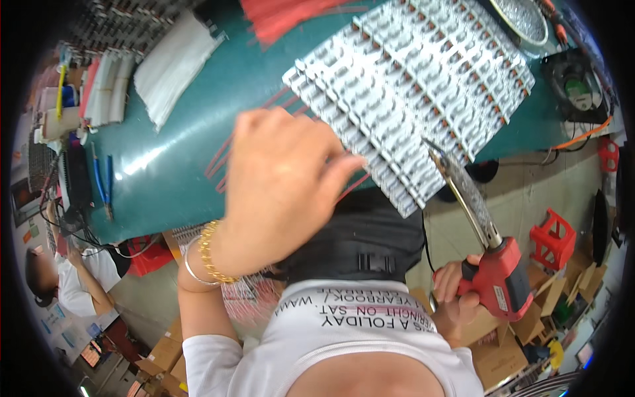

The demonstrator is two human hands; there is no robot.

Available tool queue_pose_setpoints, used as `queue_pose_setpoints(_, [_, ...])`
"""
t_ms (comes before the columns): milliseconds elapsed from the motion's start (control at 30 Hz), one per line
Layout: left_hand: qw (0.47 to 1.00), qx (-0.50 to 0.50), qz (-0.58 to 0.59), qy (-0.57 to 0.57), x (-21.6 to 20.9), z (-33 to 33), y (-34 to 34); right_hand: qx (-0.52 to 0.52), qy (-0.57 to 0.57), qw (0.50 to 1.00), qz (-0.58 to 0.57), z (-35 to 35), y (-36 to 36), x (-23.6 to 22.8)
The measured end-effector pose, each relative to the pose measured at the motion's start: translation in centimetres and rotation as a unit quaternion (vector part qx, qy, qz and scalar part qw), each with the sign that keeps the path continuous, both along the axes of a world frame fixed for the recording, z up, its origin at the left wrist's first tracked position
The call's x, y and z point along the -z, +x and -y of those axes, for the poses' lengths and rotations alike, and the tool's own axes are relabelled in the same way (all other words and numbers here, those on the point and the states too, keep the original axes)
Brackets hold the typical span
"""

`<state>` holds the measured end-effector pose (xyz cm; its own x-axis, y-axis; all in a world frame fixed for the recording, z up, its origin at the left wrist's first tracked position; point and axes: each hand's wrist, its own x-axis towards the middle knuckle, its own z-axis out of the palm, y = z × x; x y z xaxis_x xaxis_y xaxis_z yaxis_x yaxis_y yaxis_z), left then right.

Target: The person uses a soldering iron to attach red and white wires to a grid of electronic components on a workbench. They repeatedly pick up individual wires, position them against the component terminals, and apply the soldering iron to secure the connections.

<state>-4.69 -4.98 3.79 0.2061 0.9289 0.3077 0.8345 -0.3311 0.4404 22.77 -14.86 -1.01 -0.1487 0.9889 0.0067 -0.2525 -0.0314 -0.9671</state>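
Observation:
My left hand (281, 178) is curled over the near left edge of a white slab of rows of small metal-clipped parts (410, 86). Its thumb reaches toward the slab's edge, and its fingertips are hidden beneath the hand. Thin red wires (221, 165) run out from under this hand across the green mat, so I cannot make out what is pinched there. In my right hand (453, 288) is a red and black soldering gun (499, 281). Its long metal barrel slants up and left, with the pointed tip over the slab's near right part.
The green mat (152, 192) covers the bench. Red wires (284, 16) and white strips (175, 66) lie at the back, and blue-handled pliers (106, 175) at left. A metal bowl (522, 23) and a black round device (575, 86) stand at right. Another person (79, 284) sits far left.

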Motion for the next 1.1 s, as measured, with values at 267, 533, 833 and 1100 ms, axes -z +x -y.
queue_pose_setpoints(267, [0.959, -0.002, -0.194, 0.207, 4.4, -16.2, -3.3, 0.043, 0.054, 0.997, -0.017, -0.5, 0.3, 0.7])
queue_pose_setpoints(533, [0.978, -0.045, -0.15, 0.139, 3.7, -16.2, -3.1, 0.06, 0.031, 0.997, -0.024, -0.4, 0.5, 0.6])
queue_pose_setpoints(833, [0.977, -0.085, 0.192, -0.034, 0.6, -10.6, -5.6, 0.077, -0.031, 0.996, -0.019, 0.4, -0.3, -0.4])
queue_pose_setpoints(1100, [0.978, -0.097, 0.17, -0.069, 0.7, 3.4, -0.2, 0.037, 0.016, 0.999, 0.034, 1.9, -0.1, -1.3])
